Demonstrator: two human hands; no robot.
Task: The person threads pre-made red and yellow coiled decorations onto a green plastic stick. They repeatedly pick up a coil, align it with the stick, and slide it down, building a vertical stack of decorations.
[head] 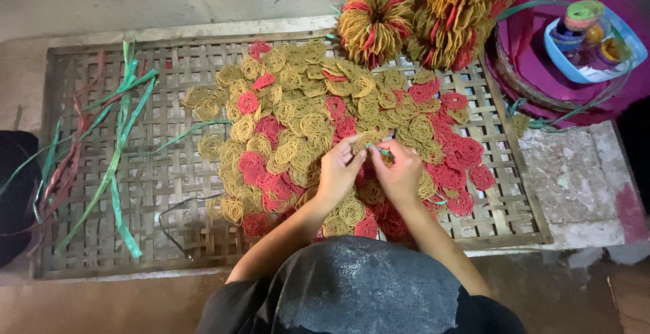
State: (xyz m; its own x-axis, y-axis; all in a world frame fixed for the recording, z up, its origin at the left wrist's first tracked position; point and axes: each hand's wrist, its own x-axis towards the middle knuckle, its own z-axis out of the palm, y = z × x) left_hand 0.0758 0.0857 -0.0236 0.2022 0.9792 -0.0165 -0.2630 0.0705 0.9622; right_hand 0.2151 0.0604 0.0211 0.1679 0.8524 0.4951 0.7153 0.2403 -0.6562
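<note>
A heap of flat round noodle-like discs point(318, 114), yellow and red, lies spread on a woven bamboo tray point(162, 192). My left hand point(336, 170) and my right hand point(399, 171) meet over the middle of the heap. Together they pinch a small stack of yellow discs point(365, 139). A thin green strip point(381, 151) runs between the fingers of my right hand. Both hands are closed around the stack and strip.
Loose green and red strips point(115, 144) lie at the tray's left side. Three tied bundles of discs point(376, 19) sit beyond the tray's far edge. A pink round tray point(535, 70) with a blue tub of small jars point(589, 43) stands at the right.
</note>
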